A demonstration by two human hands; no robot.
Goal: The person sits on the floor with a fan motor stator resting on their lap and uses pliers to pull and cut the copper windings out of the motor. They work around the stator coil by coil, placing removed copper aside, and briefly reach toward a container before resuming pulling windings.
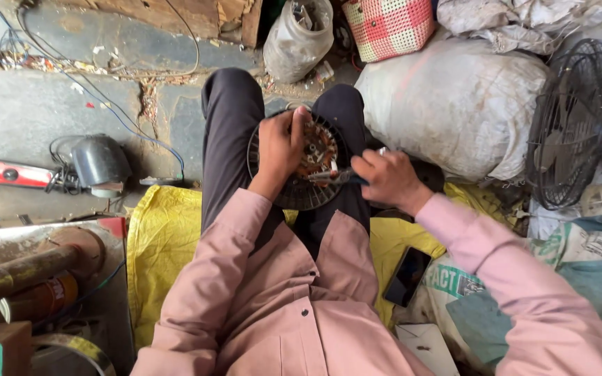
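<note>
Pink sleeves nearest. Your left hand (281,150) grips fan motor (306,163) on lap, fingers wrapped over rim; right hand (384,177) closed on pliers (336,177) at windings. Brace motor firm; keep tips off copper.

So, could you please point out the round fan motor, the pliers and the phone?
fan motor (299,189): head view, black ribbed lower rim.
pliers (329,177): head view, metal shaft.
phone (407,276): head view, dark screen.

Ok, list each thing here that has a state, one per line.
Fan motor: on the lap, casing open, windings exposed.
Left hand: gripping the motor.
Right hand: closed on a pointed tool.
Phone: screen dark, lying on yellow sack.
Fan guard: detached, leaning on white sack.
</note>
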